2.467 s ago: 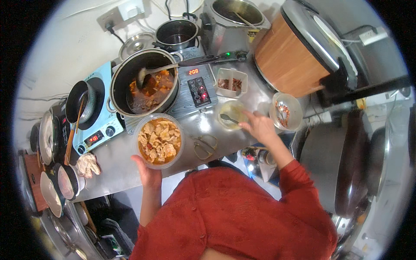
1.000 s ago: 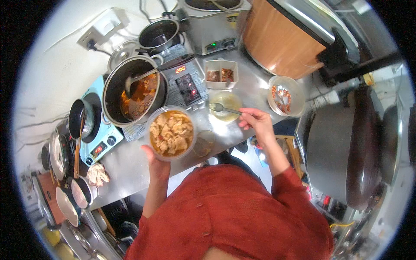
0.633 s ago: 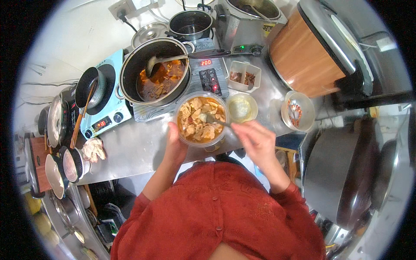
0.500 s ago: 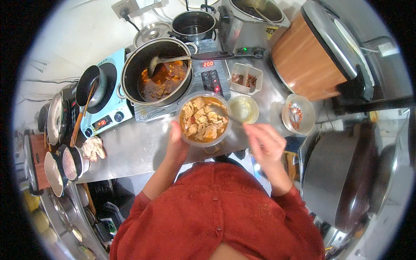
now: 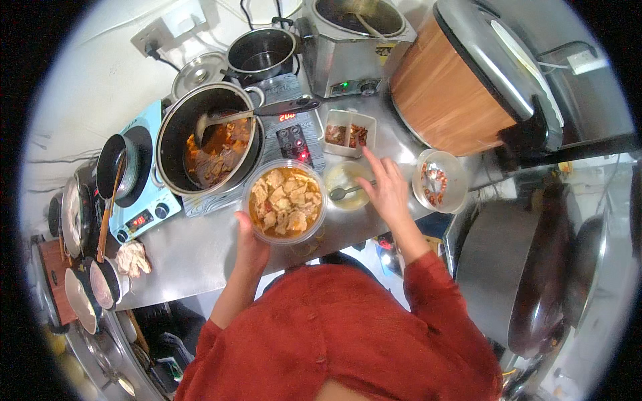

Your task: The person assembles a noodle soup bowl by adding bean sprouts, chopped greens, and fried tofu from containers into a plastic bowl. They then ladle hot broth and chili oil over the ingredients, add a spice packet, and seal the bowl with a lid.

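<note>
My left hand grips the side of a round clear plastic tub full of meat chunks in orange-brown sauce. Fingers stretched, my right hand is open beside a small pale bowl. A dark spoon lies in that bowl, its handle running toward my right thumb. The index finger reaches toward a two-part white container of dried red chilli pieces and other dark dried bits. To the right of the hand stands a whitish bowl with red pieces in it.
A large pot of red-brown stew, a ladle resting in it, sits on a lit induction cooker. A small frying pan rests on a blue cooker. A wood-patterned rice cooker stands at the right back.
My right hand has let go of the spoon, which now lies in the small bowl instead of over the tub. The view has shifted, so the counter appears further left.
</note>
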### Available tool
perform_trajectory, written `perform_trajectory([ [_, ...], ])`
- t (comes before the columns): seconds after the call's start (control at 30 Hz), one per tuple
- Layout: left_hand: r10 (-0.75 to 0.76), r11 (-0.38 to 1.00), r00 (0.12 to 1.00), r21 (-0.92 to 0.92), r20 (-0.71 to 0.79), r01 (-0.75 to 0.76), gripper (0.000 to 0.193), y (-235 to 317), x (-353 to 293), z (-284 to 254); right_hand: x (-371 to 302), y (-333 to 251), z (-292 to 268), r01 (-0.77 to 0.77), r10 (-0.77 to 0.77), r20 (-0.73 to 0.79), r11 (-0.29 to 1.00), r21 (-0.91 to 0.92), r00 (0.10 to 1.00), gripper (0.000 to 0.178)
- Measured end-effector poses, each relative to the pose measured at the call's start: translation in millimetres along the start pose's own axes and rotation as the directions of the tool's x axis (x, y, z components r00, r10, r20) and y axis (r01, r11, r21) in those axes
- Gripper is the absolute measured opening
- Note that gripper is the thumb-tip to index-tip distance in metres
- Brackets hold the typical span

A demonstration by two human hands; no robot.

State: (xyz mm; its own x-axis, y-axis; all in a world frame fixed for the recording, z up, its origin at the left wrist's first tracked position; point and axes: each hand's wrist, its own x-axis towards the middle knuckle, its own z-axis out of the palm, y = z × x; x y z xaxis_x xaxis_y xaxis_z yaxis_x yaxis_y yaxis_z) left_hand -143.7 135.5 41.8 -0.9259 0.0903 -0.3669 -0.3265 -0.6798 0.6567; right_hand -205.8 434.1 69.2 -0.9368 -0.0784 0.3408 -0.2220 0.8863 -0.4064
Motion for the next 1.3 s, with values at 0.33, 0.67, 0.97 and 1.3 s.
perform_trajectory([
  [0.33, 0.035, 0.998, 0.999, 0.047, -0.031, -0.034, 0.088, -9.7, 3.5, 4.8, 82.6, 50.8, 18.4, 0.108, -0.108, -0.024, 0.994, 0.02, 0.994, 0.025],
  [0.67, 0.027, 0.999, 0.999, 0.047, -0.044, -0.025, 0.092, -13.9, 5.8, 28.9, 89.2, 84.3, 23.1, -0.395, 0.279, 0.286, 0.739, 0.546, 0.917, 0.031],
  [0.97, 0.035, 0.997, 0.999, 0.073, -0.014, -0.034, 0.092, -22.9, 15.4, 40.8, 89.1, 96.8, 10.9, -0.575, 0.411, 0.418, 0.419, 0.703, 0.81, 0.032],
  [1.3, 0.005, 1.0, 0.999, -0.007, -0.052, -0.005, 0.082, -35.5, 30.9, 54.3, 82.5, 48.2, -51.1, -0.59, 0.357, 0.495, 0.239, 0.772, 0.792, 0.031],
])
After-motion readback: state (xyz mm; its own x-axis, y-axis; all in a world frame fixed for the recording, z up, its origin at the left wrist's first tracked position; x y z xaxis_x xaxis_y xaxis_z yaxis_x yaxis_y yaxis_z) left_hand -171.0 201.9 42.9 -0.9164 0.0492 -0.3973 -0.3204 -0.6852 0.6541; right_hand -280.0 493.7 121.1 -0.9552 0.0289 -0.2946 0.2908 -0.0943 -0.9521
